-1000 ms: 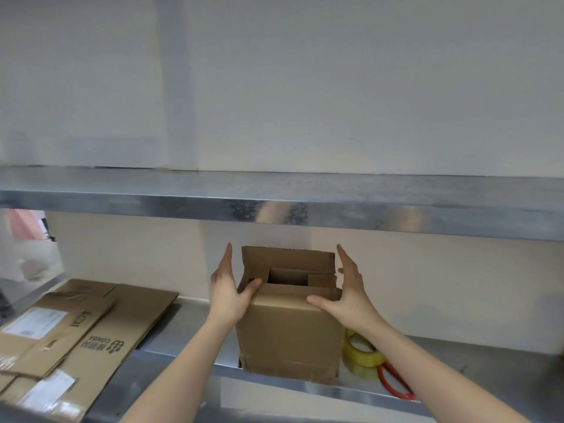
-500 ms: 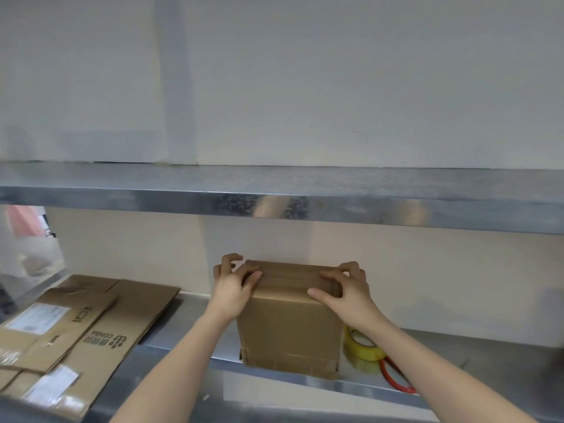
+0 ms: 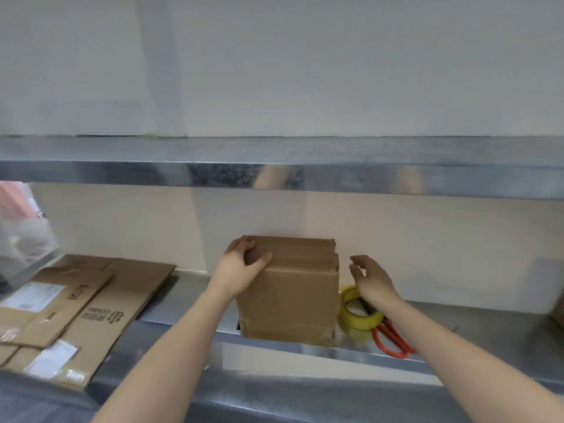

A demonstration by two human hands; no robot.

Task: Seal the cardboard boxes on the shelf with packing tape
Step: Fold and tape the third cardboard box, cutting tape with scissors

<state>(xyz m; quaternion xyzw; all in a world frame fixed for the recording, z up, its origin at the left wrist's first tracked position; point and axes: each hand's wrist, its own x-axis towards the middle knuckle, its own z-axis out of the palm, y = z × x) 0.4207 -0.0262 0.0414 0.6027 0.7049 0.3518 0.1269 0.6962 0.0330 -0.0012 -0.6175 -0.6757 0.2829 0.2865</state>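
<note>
Now left hand (image 3: 244,270) grips corrugated cardboard box (image 3: 293,297) corner; right hand (image 3: 373,279) hovers slack-fingered

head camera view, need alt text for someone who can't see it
A person's left hand grips the top left corner of a closed cardboard box on a metal shelf, while the right hand hovers open beside it, above a yellow tape roll and orange-handled scissors. Flattened cardboard boxes lie to the left.

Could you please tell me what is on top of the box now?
Only the left hand, gripping the box at its top left corner over the closed flaps. The right hand hangs beside it, empty. The hand covers that corner, and the flaps hide the inside.
</note>
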